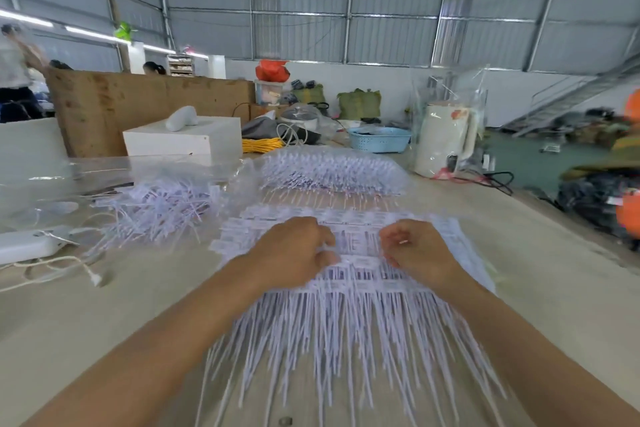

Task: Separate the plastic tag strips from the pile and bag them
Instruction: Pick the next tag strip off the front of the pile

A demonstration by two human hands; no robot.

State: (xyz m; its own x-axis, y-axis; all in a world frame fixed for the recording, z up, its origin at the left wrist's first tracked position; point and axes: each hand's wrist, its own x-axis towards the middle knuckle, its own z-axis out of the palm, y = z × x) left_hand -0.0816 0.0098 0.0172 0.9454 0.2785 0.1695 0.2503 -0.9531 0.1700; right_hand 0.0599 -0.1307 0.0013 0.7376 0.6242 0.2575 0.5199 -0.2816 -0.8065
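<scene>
Fingers [325,248] of the left hand [294,250] were curled, thumb and fingertips pinching into the near stack of tag strips [346,288]; fingers of the right hand [415,253] were curled too, tips pressed down into the same stack, apparently gripping strips, though motion blur hid the exact hold. Both hands sat side by side, apart, over the stack's label end.

Table [104,322]: pale, broad, carrying everything below.

Near stack: white strips lying in layered rows, label heads away from the person, thin tails fanned toward the near table edge. Blurred throughout.

Bagged bundle [332,172]: strips inside clear plastic, just beyond the near stack, toward table centre.

Loose pile [156,208]: tangled strips to the left of the stack, partly under a clear plastic sheet [52,180].

White box [183,140] behind the loose pile, a rounded white object [180,117] resting on top.

Kettle [443,139]: cream, upright, inside a clear bag, right of the bundle near the table's far right edge.

Blue basket [379,139] between box and kettle, further back. Yellow cord coil [261,144] just left of it.

White power strip [31,244] at the left edge, its cord [52,270] trailing across the table to a plug [95,277]
</scene>
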